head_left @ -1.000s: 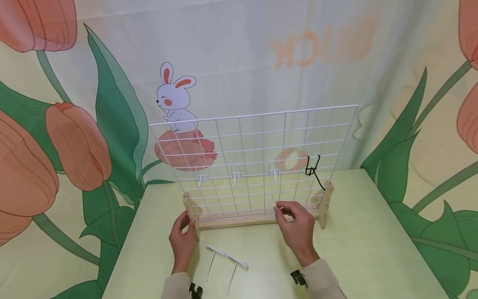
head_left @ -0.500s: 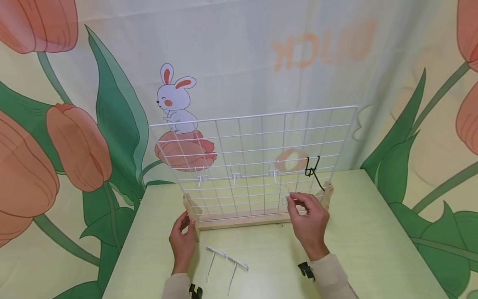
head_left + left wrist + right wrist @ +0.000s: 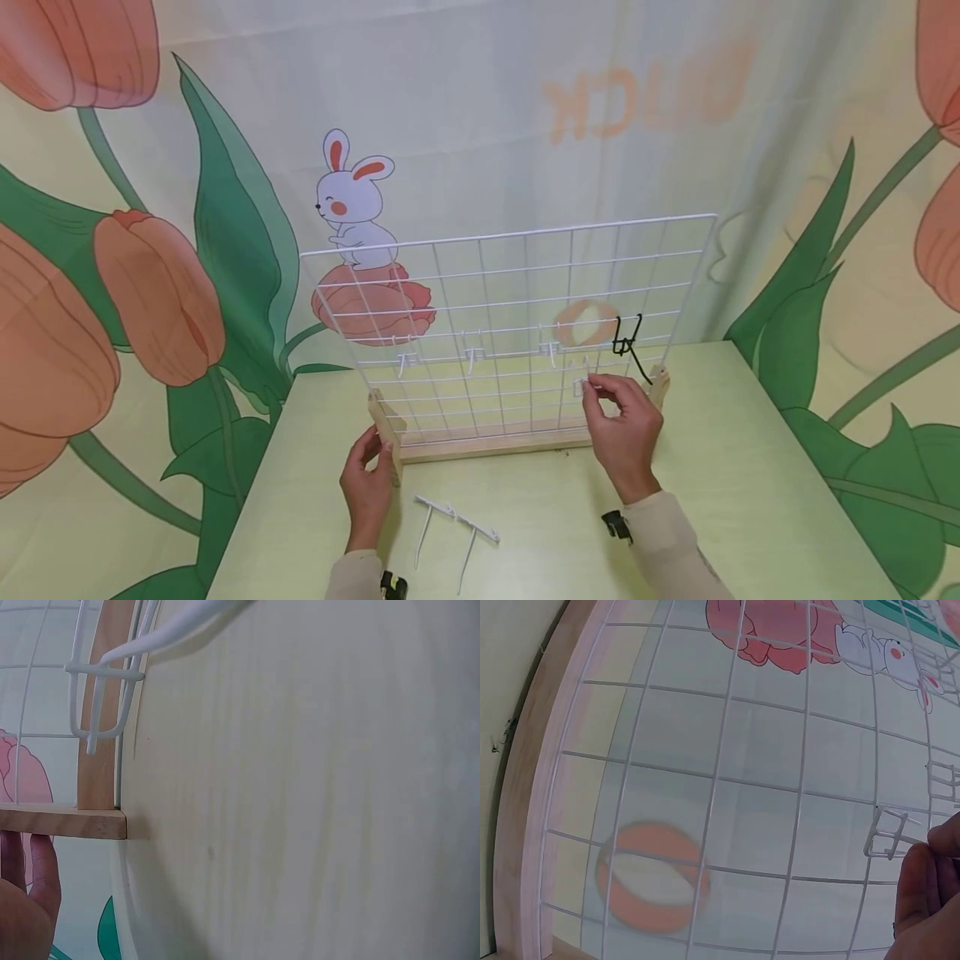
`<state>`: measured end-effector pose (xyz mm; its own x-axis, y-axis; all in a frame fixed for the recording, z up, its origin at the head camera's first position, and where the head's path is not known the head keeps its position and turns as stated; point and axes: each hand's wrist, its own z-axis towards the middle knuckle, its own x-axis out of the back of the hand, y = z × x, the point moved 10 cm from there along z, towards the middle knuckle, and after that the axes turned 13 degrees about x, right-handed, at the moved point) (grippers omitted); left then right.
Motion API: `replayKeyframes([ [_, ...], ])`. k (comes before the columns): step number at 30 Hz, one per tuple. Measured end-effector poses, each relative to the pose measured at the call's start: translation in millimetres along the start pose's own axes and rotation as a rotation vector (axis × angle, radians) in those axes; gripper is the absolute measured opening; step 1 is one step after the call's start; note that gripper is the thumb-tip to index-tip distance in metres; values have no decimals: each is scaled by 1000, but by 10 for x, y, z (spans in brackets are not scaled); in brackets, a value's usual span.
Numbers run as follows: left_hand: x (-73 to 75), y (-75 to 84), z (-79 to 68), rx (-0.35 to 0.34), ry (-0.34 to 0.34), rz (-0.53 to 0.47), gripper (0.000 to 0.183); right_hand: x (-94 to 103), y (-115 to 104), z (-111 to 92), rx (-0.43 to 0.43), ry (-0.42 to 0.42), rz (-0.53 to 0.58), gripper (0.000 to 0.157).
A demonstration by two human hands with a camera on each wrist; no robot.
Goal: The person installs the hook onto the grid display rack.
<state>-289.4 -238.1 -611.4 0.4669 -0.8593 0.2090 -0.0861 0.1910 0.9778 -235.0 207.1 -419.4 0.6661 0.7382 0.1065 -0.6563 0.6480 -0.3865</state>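
A white wire grid panel (image 3: 525, 287) stands upright in a wooden base (image 3: 495, 450). My left hand (image 3: 366, 483) holds the base's left end support (image 3: 386, 433); in the left wrist view its fingertips (image 3: 45, 859) meet that wood. With thumb and fingers, my right hand (image 3: 626, 425) pinches a small white wire hook (image 3: 891, 834) against the lower right of the grid, below the black hook (image 3: 625, 343). Three white hooks hang on the grid in one row: a left one (image 3: 405, 358), a middle one (image 3: 473, 355) and a right one (image 3: 551, 350).
On the light table (image 3: 525, 542), in front of the base, lies a white bar with two long prongs (image 3: 457, 508). Behind the table hangs a curtain (image 3: 480, 108) printed with tulips and a rabbit.
My right hand has moved right and up along the grid with the white hook, from near the base to just below the black hook. My left hand has stayed on the support.
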Motion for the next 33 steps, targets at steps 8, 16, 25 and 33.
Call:
replayKeyframes([
  [8, 4, 16, -9, -14, 0, -32, 36, -39, 131, -93, -1, 10, -33, 13],
  [16, -7, 37, -26, 28, 10, -6, 38, -47, 153, -166, 20, 16, -18, 14],
  [25, 30, 358, -200, -3, -9, -6, 39, -51, 151, -214, 34, 14, -7, 15],
  [33, 32, 354, -197, 3, -18, -21, 38, -59, 178, -290, 18, -5, 2, 18],
])
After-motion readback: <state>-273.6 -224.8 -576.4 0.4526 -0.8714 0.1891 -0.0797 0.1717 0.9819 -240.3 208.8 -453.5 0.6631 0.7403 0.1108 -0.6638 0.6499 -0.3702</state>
